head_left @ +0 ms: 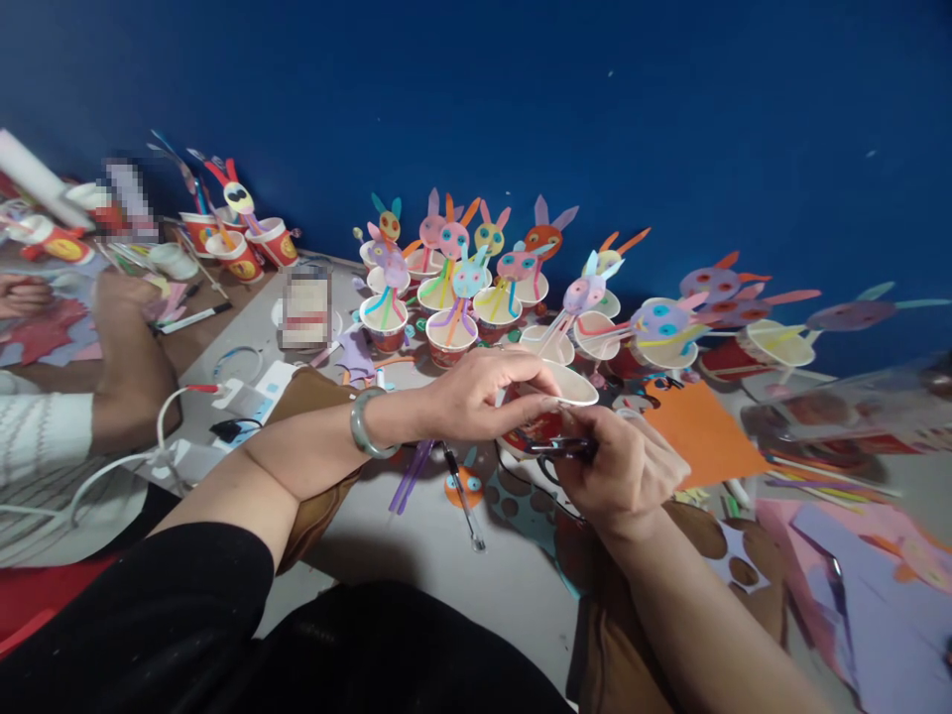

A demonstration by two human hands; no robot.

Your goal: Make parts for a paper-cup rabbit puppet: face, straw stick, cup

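Note:
My left hand [487,392], with a green bangle at the wrist, is closed on the rim of a red-and-white paper cup [578,385], thumb outside and fingers over the edge. My right hand [621,461] is closed against the cup's near side. It grips dark scissors [565,448], whose blades are mostly hidden by fingers and cup. Below the hands, a pen [465,501] lies across an orange paper rabbit face [453,486] on the grey table. Purple paper strips [413,476] rest just left of it.
Several paper cups with paper rabbit heads [450,332] line the blue wall. Orange paper [699,431] and purple sheets [885,595] lie to the right. A power strip [249,397] with white cords sits left, beside another person's arm [134,347].

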